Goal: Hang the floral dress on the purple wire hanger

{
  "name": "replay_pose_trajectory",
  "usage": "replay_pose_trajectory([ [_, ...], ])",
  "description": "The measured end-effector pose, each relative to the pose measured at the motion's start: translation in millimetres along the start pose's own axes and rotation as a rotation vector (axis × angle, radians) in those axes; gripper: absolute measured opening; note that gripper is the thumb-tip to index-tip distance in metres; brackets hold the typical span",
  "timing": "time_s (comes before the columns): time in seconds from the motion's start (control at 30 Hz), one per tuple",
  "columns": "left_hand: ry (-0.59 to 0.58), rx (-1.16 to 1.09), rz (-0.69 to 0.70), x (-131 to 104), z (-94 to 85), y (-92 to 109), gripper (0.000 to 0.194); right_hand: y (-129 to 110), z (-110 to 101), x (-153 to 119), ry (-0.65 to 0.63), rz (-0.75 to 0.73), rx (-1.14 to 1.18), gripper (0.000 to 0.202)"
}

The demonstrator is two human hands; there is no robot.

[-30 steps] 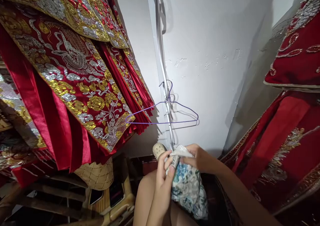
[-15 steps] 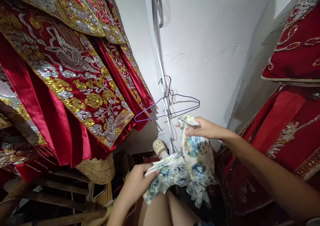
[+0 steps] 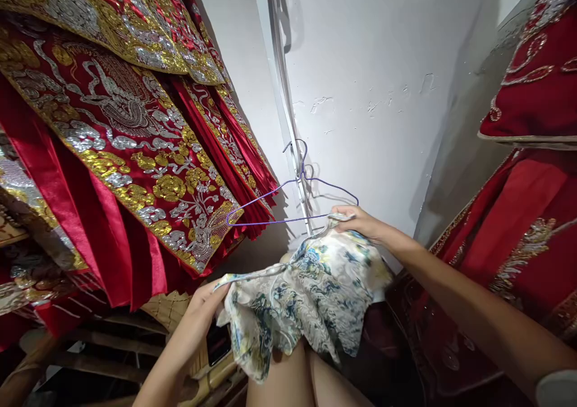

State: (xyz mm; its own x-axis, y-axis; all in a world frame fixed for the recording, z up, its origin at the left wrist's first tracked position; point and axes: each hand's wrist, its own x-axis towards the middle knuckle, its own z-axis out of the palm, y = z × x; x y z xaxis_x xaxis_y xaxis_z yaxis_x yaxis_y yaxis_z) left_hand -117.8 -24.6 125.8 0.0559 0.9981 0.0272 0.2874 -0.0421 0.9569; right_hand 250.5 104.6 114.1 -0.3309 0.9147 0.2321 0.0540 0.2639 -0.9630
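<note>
Both hands hold one floral cloth (image 3: pixel 306 293), stretched between them over the person's bare knees at 6 o'clock in the view. The left hand (image 3: pixel 205 308) pinches the cloth's left corner at about 7 o'clock; its grip is closed on the fabric edge. The right hand (image 3: pixel 360 223) grips the opposite top corner just right of centre, fingers curled over the edge, closed on the fabric. That corner sits against the lower bar of a purple wire hanger (image 3: pixel 293 202); whether cloth and wire touch cannot be told.

The hanger hangs by its hook from a white strip (image 3: pixel 288 112) running up the wall corner, at 12 o'clock from the cloth. The white wall (image 3: pixel 378 94) behind shows small chips in the paint.

Red garments with gold and silver embroidery (image 3: pixel 126 142) hang at 9 to 11 o'clock. More red embroidered garments (image 3: pixel 527 202) hang at 3 o'clock. A woven basket (image 3: pixel 164 308) and wooden rungs (image 3: pixel 90 359) lie at 8 o'clock, beneath the left garments.
</note>
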Motion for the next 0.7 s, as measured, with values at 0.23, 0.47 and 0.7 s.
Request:
replay_pose_trajectory([
  [0.23, -0.12, 0.142, 0.127, -10, 35.1, 46, 0.04, 30, 38, 59, 0.112, -0.097, -0.177, 0.024],
  [0.47, -0.08, 1.058, 0.189, 7, 23.5, 46, 0.035, 36, 11, -1, 0.474, -0.19, -0.251, 0.032],
  [0.7, 0.249, 1.316, 0.261, 48, 30.0, 63, 0.036, 6, 6, -29, 0.436, -0.199, -0.293, 0.034],
])
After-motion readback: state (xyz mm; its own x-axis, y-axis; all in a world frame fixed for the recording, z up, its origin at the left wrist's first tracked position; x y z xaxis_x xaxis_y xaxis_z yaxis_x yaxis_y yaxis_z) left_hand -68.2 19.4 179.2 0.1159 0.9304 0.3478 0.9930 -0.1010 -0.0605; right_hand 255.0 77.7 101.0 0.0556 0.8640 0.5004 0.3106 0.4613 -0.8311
